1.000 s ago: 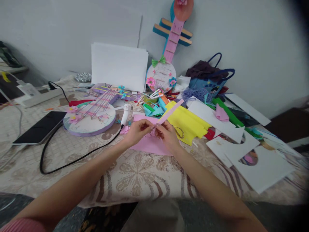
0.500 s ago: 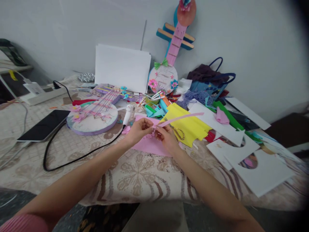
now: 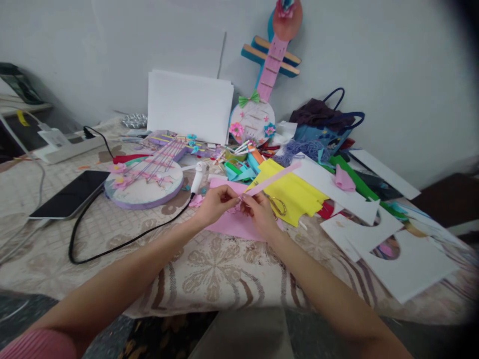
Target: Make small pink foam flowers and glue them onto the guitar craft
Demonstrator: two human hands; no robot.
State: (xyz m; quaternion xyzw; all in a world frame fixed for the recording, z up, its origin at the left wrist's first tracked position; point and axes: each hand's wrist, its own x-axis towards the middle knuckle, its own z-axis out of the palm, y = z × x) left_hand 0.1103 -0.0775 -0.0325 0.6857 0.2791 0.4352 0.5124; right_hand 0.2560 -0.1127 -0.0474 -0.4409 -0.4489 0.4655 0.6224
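Observation:
A narrow pink paper strip (image 3: pixel 275 178) is pinched at its near end between both my hands, its free end slanting up to the right. My left hand (image 3: pixel 219 203) is closed, thumb and fingertips on the strip's end. My right hand (image 3: pixel 258 209) is closed on the same strip just beside it. Beneath them lies a pink sheet (image 3: pixel 228 228), with small crumpled pink bits partly hidden by my fingers. Gold-handled scissors (image 3: pixel 277 205) rest by my right hand on yellow paper (image 3: pixel 305 197). A white glue gun (image 3: pixel 198 178) lies beyond my left hand.
A round stringed craft instrument (image 3: pixel 145 187) and a tablet-like device (image 3: pixel 71 194) lie left. A black cord (image 3: pixel 130 244) loops toward the glue gun. Cut white boards (image 3: pixel 411 264) cover the right side. A pink-necked instrument (image 3: pixel 270 75) leans on the wall.
The strip's free end has swung left and up, and less of it extends past my right hand. Both hands stay nearly in place, still pinching it.

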